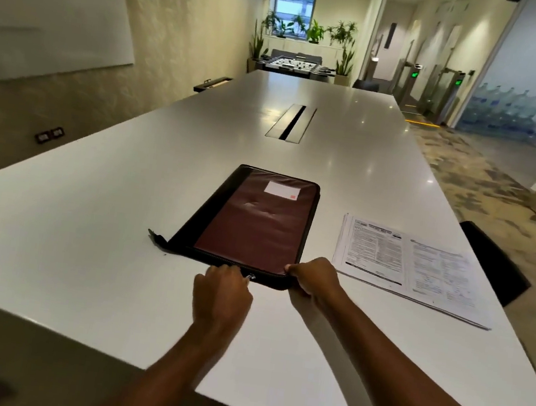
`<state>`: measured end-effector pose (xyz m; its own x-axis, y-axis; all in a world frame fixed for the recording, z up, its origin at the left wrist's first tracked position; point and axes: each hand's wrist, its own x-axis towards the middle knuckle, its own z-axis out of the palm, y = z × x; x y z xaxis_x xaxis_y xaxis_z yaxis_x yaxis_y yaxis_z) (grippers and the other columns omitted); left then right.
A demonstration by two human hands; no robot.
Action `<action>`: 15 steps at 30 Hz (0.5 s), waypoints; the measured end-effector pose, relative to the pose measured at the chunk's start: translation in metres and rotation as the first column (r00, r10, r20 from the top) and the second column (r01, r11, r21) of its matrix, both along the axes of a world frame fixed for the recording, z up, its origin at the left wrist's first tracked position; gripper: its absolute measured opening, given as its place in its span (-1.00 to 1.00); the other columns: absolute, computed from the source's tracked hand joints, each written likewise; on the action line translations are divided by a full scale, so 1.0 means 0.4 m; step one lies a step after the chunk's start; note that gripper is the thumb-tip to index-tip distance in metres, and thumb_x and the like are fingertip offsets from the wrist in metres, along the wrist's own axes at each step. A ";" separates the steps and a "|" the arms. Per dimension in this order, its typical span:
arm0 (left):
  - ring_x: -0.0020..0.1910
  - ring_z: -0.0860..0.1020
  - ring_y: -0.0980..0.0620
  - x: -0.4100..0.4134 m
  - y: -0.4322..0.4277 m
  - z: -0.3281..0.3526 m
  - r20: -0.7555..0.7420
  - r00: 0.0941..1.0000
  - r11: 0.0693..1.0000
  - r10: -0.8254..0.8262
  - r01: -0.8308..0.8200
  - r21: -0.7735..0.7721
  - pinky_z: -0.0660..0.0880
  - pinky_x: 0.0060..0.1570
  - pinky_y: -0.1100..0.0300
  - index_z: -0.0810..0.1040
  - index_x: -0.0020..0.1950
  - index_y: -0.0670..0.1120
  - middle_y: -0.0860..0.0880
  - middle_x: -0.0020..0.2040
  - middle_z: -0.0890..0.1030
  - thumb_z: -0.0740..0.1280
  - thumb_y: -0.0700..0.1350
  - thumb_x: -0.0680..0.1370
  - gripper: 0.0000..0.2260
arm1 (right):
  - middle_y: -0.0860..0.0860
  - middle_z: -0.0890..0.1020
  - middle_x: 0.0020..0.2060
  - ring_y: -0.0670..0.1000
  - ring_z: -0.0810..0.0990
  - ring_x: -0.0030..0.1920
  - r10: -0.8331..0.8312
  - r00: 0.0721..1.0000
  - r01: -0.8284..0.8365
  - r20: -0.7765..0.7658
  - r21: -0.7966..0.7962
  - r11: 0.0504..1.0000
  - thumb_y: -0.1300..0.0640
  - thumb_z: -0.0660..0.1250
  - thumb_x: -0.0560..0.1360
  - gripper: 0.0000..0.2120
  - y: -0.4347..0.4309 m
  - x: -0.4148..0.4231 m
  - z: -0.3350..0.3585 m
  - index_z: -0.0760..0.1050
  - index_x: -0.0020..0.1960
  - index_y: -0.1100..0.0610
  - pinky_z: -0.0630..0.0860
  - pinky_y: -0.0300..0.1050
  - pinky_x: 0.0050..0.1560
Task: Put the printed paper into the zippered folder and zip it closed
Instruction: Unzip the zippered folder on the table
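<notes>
Glossy white table [90, 247] under us, and our left hand [222, 290] is pinching what looks like the zipper pull [250, 277] on the folder's near edge, while our right hand [314, 277] clamps the near corner. So we're barely started: the maroon leathery zippered folder [254, 221] lies flat, and the printed paper [405, 261] sits just beside it, not yet inside.

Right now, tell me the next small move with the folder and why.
Probably draw the zipper pull along the folder's near edge to open it. The left hand is already at the pull, the right hand pins the near right corner, and the printed paper lies outside on the table, beside the folder.
</notes>
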<state>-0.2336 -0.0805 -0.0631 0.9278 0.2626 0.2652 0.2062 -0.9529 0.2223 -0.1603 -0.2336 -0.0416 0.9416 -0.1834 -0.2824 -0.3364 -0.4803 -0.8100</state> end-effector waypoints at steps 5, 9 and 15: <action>-0.15 0.58 -0.09 -0.005 0.063 0.004 0.023 0.993 0.993 0.114 -0.114 -0.017 0.39 -0.18 0.09 0.55 -0.19 -0.07 -0.05 -0.20 0.63 0.27 -0.04 0.50 -0.85 | 0.08 0.55 -0.39 0.02 0.50 -0.42 0.035 0.999 -0.035 0.013 0.012 0.999 0.07 0.47 0.36 -0.73 -0.006 0.004 -0.009 0.44 -0.35 0.16 0.33 -0.19 -0.44; -0.16 0.55 -0.11 -0.011 0.047 -0.001 0.072 0.994 0.996 0.084 -0.085 0.004 0.40 -0.20 0.06 0.53 -0.20 -0.06 -0.04 -0.21 0.59 0.26 0.00 0.49 -0.84 | 0.03 0.55 -0.41 0.01 0.54 -0.41 0.059 0.998 -0.060 0.036 0.032 0.998 0.00 0.49 0.32 -0.72 0.000 0.002 0.005 0.46 -0.35 0.14 0.37 -0.19 -0.42; -0.16 0.55 -0.09 0.004 0.079 -0.010 0.083 0.995 0.999 0.048 -0.046 -0.017 0.39 -0.20 0.06 0.53 -0.22 -0.06 -0.03 -0.22 0.59 0.26 -0.03 0.52 -0.83 | 0.03 0.56 -0.40 0.01 0.57 -0.37 0.054 0.999 -0.054 0.010 -0.004 0.999 0.03 0.53 0.33 -0.71 0.014 0.017 0.012 0.45 -0.35 0.12 0.47 -0.15 -0.35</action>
